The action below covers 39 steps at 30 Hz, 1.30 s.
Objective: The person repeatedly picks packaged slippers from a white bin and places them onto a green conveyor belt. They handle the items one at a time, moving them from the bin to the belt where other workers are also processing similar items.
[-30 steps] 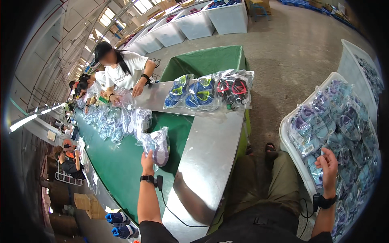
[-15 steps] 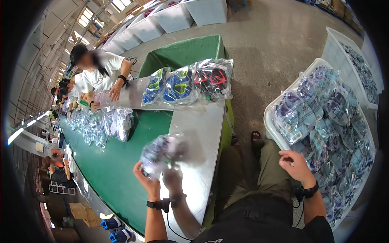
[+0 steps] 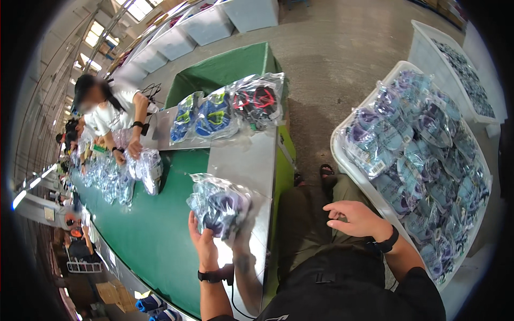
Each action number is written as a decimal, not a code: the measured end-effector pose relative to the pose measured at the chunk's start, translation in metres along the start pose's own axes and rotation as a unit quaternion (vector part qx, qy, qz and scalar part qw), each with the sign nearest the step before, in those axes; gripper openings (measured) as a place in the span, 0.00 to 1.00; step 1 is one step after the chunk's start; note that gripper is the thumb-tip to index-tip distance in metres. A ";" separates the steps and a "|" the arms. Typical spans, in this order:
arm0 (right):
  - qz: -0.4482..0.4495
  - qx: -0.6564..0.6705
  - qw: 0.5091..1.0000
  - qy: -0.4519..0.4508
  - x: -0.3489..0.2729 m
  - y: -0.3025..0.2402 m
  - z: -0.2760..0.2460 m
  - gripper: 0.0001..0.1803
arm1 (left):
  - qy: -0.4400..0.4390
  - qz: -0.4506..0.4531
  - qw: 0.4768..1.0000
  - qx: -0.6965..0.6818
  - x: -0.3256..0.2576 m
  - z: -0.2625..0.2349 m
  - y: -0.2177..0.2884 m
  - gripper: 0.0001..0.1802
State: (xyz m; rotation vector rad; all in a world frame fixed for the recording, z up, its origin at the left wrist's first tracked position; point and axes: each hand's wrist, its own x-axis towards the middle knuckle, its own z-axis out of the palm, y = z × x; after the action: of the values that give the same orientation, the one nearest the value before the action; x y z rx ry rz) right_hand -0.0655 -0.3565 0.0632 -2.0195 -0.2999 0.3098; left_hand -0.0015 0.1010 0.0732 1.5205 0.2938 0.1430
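In my left hand [image 3: 203,243] is a clear plastic bag of purple and grey-blue shoes [image 3: 222,208], gripped at its lower left side between thumb and fingers. The bag hangs over the bare metal end of the worktable [image 3: 235,158], whose shiny surface mirrors my arm. My right hand [image 3: 356,218] is above my lap, beside the near rim of a white bin. Its fingers are loosely bent, with thumb and forefinger apart and nothing between them. Bagged shoes in purple and pale blue [image 3: 383,128] fill that white bin [image 3: 338,140] on my right.
Three bagged pairs, two blue-green [image 3: 216,115] and one black-red [image 3: 256,107], lie along the table's far end before a green bin [image 3: 219,67]. Across the green belt [image 3: 144,235], a co-worker [image 3: 115,109] handles more bagged shoes [image 3: 144,171]. Another filled white bin [image 3: 428,69] stands far right.
My right hand has moved left, away from the white bin's rim to above my lap. The bagged shoes in my left hand were blurred and now show sharply. The view has shifted slightly.
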 end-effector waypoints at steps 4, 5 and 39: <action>0.020 0.122 0.992 0.004 -0.002 -0.009 0.010 0.24 | -0.076 -0.107 0.985 -0.110 -0.024 0.037 0.002 0.48; 0.028 0.126 0.992 -0.010 -0.001 -0.011 0.012 0.29 | -0.092 -0.125 0.979 -0.132 -0.033 0.050 0.000 0.48; 0.051 0.611 0.712 0.343 -0.089 0.020 -0.058 0.36 | -0.380 0.024 0.922 0.070 -0.111 0.198 0.006 0.43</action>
State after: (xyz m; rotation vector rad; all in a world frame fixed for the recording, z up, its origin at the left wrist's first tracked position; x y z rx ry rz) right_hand -0.1277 -0.4439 0.0783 -0.6900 0.4293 -0.1925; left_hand -0.0526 -0.1190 0.0954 1.6081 -0.3630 -0.4382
